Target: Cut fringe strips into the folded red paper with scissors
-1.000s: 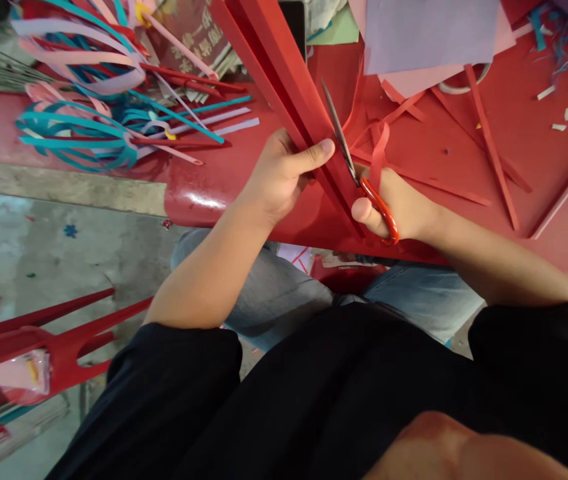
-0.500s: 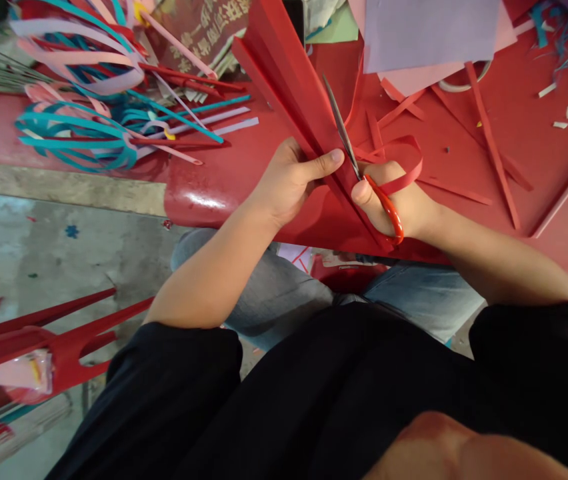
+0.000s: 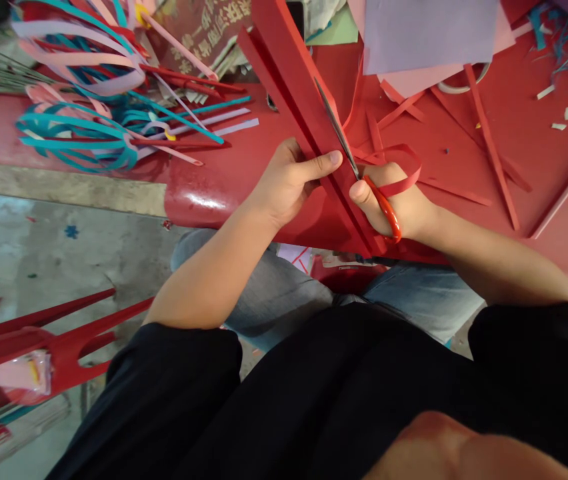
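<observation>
My left hand pinches a long folded sheet of red paper, thumb on top and fingers underneath. The sheet slants from the top centre down to the table's front edge. My right hand is closed around the orange-red handles of a pair of scissors. The blades lie along the right side of the sheet, pointing up and left, and look nearly together. A narrow red strip curls over the back of my right hand; its ends are partly hidden.
On the red table, lantern-like bundles of teal, pink and lilac strips lie at left. Lilac sheets, a tape roll and loose red strips lie at right. A red stool stands at lower left.
The red sheet has tilted a little, and its lower end has shifted slightly left. The scissor blades have come closer along its edge; both hands stay nearly in place.
</observation>
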Demonstrator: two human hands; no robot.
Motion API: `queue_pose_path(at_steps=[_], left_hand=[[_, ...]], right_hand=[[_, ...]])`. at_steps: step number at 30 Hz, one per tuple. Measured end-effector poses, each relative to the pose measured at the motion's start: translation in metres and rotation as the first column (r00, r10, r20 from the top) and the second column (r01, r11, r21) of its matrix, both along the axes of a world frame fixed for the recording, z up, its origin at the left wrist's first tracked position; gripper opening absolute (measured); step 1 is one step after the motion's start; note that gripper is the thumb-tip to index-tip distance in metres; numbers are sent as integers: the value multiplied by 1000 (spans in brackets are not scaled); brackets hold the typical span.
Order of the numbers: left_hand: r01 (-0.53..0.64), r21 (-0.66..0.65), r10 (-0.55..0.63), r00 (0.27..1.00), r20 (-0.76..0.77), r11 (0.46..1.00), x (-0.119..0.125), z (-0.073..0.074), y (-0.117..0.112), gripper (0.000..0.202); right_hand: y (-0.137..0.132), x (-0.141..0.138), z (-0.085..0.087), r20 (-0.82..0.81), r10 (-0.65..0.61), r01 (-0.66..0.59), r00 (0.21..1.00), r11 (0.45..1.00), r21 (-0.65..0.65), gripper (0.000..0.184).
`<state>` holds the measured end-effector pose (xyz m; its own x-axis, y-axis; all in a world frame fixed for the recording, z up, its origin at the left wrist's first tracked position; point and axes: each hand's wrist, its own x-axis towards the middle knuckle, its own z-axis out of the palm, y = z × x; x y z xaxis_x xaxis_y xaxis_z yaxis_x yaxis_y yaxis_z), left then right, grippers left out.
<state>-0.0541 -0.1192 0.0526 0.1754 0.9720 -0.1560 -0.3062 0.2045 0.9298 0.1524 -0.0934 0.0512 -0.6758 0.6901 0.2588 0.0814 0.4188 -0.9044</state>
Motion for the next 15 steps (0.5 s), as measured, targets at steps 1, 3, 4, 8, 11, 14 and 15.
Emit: queue_pose_path(at_steps=[1, 3, 4, 8, 11, 14, 15], left_hand=[[-11, 1, 11, 999, 32, 1000, -1, 1, 1, 17], [-60, 19, 57, 992, 111, 998, -4, 4, 3, 17], [-95, 30, 90, 987, 136, 995, -7, 6, 5, 18], [-261, 93, 248, 960, 133, 961, -18, 11, 16, 8], [-271, 126, 259, 961, 100, 954, -24, 13, 23, 5], [-203, 185, 199, 979, 43, 962, -27, 13, 24, 2], [-202, 196, 198, 979, 38, 960, -27, 13, 23, 3]], right_hand=[[0, 0, 0, -25, 5, -4, 1000, 1000, 19, 66], [1, -1, 0, -68, 15, -11, 998, 998, 55, 66], [0, -1, 0, -83, 22, -17, 996, 998, 69, 66], [-2, -1, -2, -20, 24, -23, 1000, 999, 42, 65], [-4, 0, -8, 35, 3, -4, 999, 1000, 6, 67], [-5, 0, -11, 45, 34, -34, 998, 999, 0, 67], [-4, 0, -10, 38, 57, -57, 998, 998, -1, 66]])
